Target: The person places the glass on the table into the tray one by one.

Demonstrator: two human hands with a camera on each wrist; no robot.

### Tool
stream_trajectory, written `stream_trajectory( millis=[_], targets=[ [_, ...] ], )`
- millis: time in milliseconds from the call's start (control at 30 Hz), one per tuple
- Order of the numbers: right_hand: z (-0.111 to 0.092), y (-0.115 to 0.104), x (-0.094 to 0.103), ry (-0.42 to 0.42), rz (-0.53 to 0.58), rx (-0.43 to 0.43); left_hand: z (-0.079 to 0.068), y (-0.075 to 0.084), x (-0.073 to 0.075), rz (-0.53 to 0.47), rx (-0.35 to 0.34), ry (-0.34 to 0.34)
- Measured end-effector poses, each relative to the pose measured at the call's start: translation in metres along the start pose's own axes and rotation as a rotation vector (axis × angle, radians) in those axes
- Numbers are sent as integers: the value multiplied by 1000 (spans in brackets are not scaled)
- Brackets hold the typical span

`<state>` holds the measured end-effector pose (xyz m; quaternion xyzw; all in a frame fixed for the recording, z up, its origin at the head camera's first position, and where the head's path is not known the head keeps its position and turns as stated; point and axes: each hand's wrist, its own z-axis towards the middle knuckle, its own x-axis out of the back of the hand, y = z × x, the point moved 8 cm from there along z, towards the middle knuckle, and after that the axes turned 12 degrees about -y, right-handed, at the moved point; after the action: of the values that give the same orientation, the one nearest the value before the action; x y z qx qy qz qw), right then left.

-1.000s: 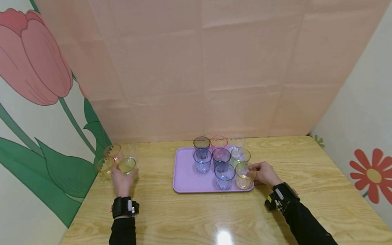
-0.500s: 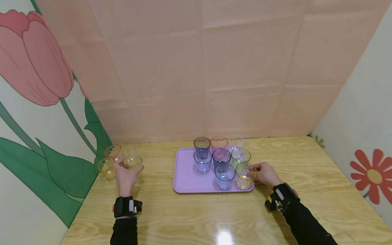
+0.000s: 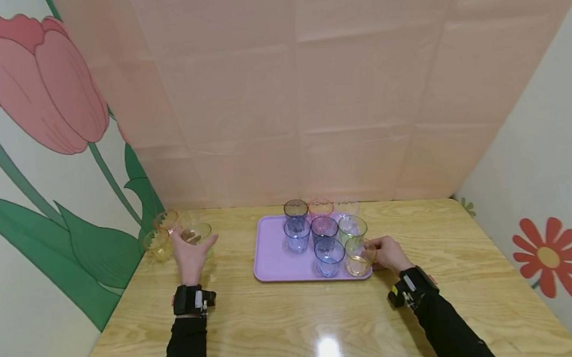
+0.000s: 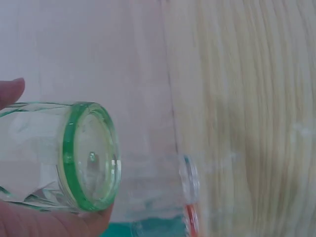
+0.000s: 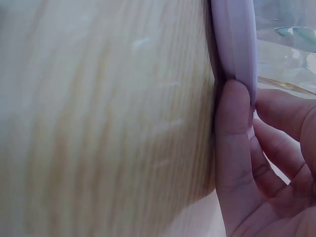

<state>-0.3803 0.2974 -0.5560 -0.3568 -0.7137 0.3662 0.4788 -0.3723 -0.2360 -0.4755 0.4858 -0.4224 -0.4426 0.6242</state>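
Note:
My left hand grips a green-tinted drinking glass from the sides, fingers and thumb round it. Its thick green base faces the left wrist camera, and in that view it hangs above the table. Just left stand a yellow-rimmed glass and an orange-rimmed glass, with a clear glass behind, partly hidden. My right hand pinches the right edge of the purple tray, one finger against its outer side and others inside. Those inside fingertips lie right beside a yellow-rimmed glass on the tray.
Several tinted glasses crowd the right part of the tray, among them a blue glass, a purple glass and a dark-rimmed glass. A peach backdrop rises behind the wooden table, with flower-painted walls at both sides.
My left hand has moved right with the green-tinted glass, away from the yellow-rimmed and orange-rimmed glasses. My right hand and the tray have stayed in place.

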Motion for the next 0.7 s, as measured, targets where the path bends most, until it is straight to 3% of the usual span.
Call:
stream_trajectory(
  millis=[200, 433, 700],
  targets=[
    [1, 0, 1, 8, -12, 4, -3, 6, -21, -106, -46, -49],
    [3, 3, 1, 7, -13, 18, -3, 8, -30, -95, -81, -54],
    [3, 3, 1, 3, -14, -11, -5, 7, -45, -89, -67, -78]
  ],
)
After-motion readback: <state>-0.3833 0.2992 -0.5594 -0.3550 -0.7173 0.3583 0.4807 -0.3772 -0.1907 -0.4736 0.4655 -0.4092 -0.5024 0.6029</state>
